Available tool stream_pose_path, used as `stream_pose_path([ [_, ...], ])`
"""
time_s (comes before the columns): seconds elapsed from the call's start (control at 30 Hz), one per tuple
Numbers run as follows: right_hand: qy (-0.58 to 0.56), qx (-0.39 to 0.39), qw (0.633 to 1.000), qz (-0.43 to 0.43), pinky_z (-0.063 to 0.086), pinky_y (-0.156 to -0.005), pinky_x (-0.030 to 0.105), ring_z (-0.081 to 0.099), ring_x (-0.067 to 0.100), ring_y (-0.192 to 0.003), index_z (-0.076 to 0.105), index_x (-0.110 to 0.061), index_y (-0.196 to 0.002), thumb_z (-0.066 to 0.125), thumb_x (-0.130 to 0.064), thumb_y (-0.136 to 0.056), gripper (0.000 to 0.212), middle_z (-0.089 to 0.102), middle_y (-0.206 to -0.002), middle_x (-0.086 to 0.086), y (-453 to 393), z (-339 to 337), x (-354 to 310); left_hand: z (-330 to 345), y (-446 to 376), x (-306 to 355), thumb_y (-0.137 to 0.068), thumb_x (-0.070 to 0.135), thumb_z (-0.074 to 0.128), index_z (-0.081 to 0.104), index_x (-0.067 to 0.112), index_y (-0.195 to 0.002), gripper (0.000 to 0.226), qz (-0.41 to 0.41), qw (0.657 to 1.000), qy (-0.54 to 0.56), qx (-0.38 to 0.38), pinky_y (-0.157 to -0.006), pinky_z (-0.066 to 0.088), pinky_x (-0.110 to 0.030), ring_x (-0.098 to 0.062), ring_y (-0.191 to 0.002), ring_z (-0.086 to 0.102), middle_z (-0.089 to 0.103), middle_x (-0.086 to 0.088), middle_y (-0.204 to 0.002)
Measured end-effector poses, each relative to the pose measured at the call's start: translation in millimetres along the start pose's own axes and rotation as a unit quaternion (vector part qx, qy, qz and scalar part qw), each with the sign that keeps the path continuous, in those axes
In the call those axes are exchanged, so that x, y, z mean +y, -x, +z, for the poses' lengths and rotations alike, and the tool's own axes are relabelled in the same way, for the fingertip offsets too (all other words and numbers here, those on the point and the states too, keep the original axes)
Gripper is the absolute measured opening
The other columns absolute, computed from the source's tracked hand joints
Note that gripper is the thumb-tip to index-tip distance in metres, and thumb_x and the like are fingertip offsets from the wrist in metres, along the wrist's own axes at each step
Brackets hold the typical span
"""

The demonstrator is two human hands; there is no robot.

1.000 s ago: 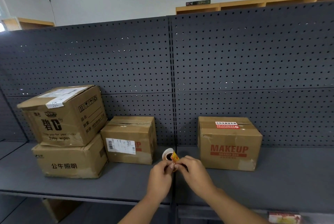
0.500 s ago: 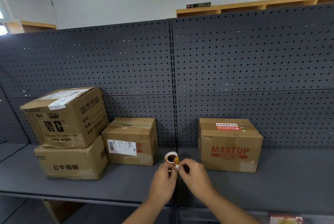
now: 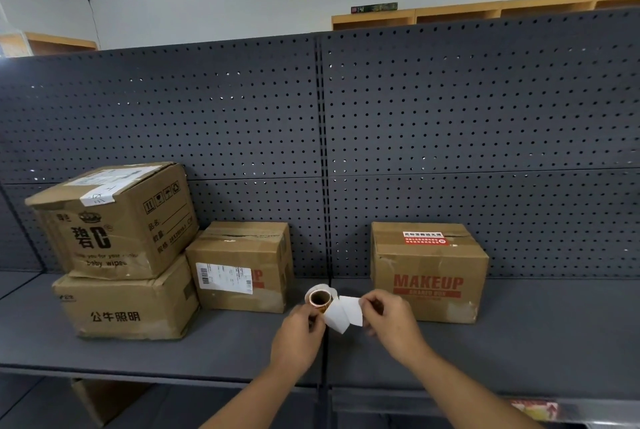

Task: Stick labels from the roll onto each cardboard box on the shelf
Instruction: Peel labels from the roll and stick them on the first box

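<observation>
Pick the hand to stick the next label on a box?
Right. The right hand already pinches the peeled white strip; the left hand is occupied holding the roll.

One head-worn wide-angle view looks forward and slightly down at the shelf [image 3: 519, 331] from close range.

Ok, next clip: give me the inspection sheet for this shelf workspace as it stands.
Surface: dark grey shelf with pegboard back.
Job's things: label roll with white strip pulled out; MAKEUP box bearing a red sticker; middle box; baby wipes box stacked on bottom box.
Clutter: nothing seen.
Grippers: left hand holds the roll; right hand pinches the strip.
Cables: one on the far wall.
Surroundings: wooden shelving behind.
</observation>
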State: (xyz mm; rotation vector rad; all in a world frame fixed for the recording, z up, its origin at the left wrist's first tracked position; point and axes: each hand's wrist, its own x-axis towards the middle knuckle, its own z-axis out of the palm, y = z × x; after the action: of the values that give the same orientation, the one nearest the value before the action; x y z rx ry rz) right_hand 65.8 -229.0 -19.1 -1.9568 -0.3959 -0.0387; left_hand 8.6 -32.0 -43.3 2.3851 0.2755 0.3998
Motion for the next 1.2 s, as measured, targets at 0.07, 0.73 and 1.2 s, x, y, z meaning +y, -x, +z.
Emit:
stream_pose_path([
  [0.07, -0.014, -0.001, 1.0, 0.009, 0.062, -0.055, 0.039, 0.07, 0.023, -0.062, 0.072, -0.016, -0.084, 0.063, -0.01, -0.099, 0.018, 0.071, -0.069, 0.007, 1, -7, 0, 1, 0, 1, -0.099, 0.033, 0.059, 0.065, 0.03, -0.098, 0.007, -0.007, 1.0, -0.015, -0.003, -0.075, 0.058, -0.033, -0.006, -0.083, 0.062, 0.061, 0.012, -0.096],
  [0.73, 0.075, 0.125, 0.981, -0.126, 0.056, -0.052, 0.029, 0.061, 0.011, -0.07, 0.062, -0.021, -0.078, 0.068, -0.009, -0.094, 0.021, 0.058, -0.08, -0.01, 22, -32, -22, -2, 18, 94, -0.104, 0.02, 0.057, 0.067, 0.007, -0.112, 0.018, -0.112, 0.895, 0.43, -0.04, -0.076, 0.055, -0.027, -0.018, -0.084, 0.066, 0.071, -0.007, -0.096],
  [1.2, 0.15, 0.085, 0.959, -0.223, 0.05, -0.079, 0.019, 0.056, 0.003, -0.099, 0.075, -0.024, -0.106, 0.067, -0.025, -0.098, 0.011, 0.06, -0.1, -0.017, 31, -42, -18, -4, 18, 101, -0.101, 0.006, 0.062, 0.063, 0.003, -0.117, 0.017, -0.126, 0.845, 0.519, -0.038, -0.08, 0.062, -0.032, -0.024, -0.092, 0.074, 0.074, -0.021, -0.108],
])
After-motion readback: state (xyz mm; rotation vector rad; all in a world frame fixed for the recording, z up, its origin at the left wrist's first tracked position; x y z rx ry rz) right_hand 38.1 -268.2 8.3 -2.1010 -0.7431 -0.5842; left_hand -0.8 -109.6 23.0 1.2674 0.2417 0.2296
